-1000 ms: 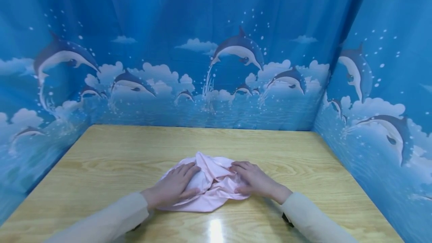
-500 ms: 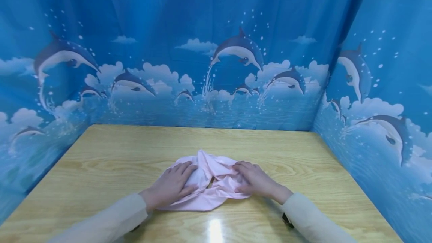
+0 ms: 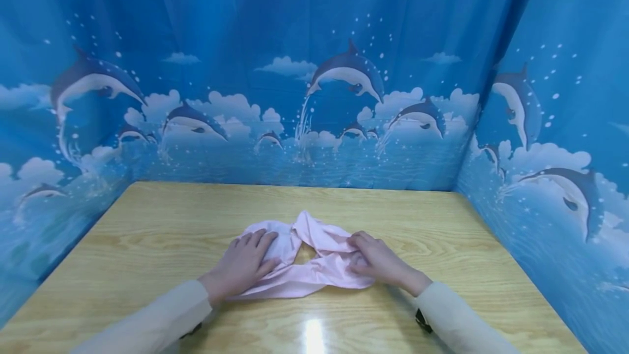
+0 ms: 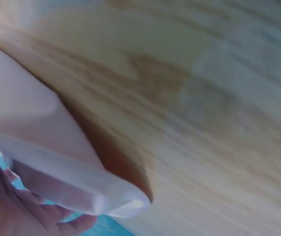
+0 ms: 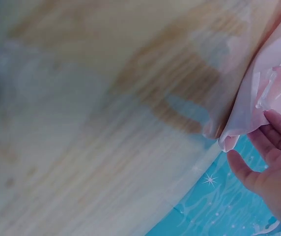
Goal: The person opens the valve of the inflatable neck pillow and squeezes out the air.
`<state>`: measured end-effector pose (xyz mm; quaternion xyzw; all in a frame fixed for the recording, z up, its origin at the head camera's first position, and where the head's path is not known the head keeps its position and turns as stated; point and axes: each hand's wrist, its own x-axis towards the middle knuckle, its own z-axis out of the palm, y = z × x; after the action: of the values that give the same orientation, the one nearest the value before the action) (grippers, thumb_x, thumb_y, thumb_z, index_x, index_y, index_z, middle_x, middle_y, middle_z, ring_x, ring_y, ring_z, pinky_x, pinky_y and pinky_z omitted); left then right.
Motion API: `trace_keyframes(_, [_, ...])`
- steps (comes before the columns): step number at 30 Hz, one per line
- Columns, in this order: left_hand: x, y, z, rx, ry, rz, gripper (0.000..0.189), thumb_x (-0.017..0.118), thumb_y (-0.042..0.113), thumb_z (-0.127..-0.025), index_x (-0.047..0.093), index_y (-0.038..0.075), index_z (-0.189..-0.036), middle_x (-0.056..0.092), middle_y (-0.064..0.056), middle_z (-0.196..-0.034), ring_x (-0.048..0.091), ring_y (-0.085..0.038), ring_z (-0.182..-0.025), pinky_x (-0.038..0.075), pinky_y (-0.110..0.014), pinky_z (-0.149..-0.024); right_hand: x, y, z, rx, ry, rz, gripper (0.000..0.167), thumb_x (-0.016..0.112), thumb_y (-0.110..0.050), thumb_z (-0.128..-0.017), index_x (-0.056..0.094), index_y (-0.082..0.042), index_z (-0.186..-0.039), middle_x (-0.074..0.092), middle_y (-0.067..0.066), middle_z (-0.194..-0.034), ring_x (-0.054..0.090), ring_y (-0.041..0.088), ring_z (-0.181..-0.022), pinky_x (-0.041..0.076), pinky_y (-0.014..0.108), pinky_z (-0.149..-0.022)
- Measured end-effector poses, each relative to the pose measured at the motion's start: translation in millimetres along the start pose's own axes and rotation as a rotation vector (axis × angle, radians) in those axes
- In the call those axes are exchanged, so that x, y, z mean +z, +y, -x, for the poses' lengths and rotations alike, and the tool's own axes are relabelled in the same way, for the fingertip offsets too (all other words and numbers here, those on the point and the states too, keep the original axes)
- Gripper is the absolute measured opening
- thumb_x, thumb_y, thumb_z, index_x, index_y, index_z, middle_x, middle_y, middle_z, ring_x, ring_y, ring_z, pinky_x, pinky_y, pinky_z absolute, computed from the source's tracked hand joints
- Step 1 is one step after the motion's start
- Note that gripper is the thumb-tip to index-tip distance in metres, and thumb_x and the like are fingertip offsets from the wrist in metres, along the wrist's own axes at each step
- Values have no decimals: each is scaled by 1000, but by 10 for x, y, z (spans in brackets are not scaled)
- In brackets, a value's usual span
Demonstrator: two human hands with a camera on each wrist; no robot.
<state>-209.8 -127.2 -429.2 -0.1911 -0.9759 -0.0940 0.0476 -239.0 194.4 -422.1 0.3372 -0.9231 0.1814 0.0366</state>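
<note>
A crumpled pale pink cloth [image 3: 309,277] lies on the wooden table, bunched into a rough ring with a gap in its middle. My left hand [image 3: 243,261] rests on its left part, fingers spread over the fabric and thumb apart toward the gap. In the left wrist view those fingers [image 4: 32,211] show beside a loose fold of the cloth [image 4: 37,118]. On the opposite side my right hand [image 3: 380,261] holds the right part between thumb and bent fingers. The right wrist view shows its fingers [image 5: 278,130] at the cloth's bunched edge [image 5: 253,103].
The light wood-grain table [image 3: 196,212] extends around the cloth to its back edge. Blue curtains [image 3: 236,42] printed with dolphins hang behind it and along both sides. A bright light reflection [image 3: 314,337] shows near the front.
Both hands have moved apart, the left one leftward and the right one slightly rightward. The cloth has spread with them, and the gap in its middle has widened, baring table.
</note>
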Motion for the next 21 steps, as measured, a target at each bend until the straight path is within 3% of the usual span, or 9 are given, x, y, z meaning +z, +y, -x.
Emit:
trace_keyframes(8, [-26,-46,8,-44,81,-52,59,42,52,-91,39,12,-135,44,-20,-133,41,-43,-122,34,-60,-97,-19,37,13,-20,25,1,49,68,-28,-79,55,0,-116,56,10,-114,56,25,-103,44,47,-83])
trace_keyframes(11, [-31,-54,6,-34,103,-63,58,43,51,-91,41,13,-134,43,-20,-135,39,-44,-123,33,-61,-98,-16,44,8,-38,35,-10,47,68,-27,-80,56,-2,-117,56,10,-115,56,26,-103,45,48,-83])
trace_keyframes(13, [-27,-60,2,6,129,-71,57,44,51,-90,41,14,-134,42,-20,-136,39,-44,-124,32,-60,-99,-11,42,3,-42,34,-21,47,67,-27,-80,55,-3,-119,55,11,-118,55,27,-106,44,50,-85])
trace_keyframes(17, [-14,-63,-5,148,175,-90,57,47,52,-89,41,21,-136,41,-16,-138,38,-43,-125,30,-59,-101,0,22,-16,-35,25,-48,49,67,-27,-81,53,-7,-124,51,13,-126,52,31,-113,41,53,-90])
trace_keyframes(21, [9,-66,4,208,148,-91,57,46,55,-88,39,27,-138,38,-13,-142,36,-45,-126,28,-60,-101,17,-12,-45,-30,12,-37,52,65,-30,-82,52,-6,-126,49,14,-129,50,32,-116,39,53,-92])
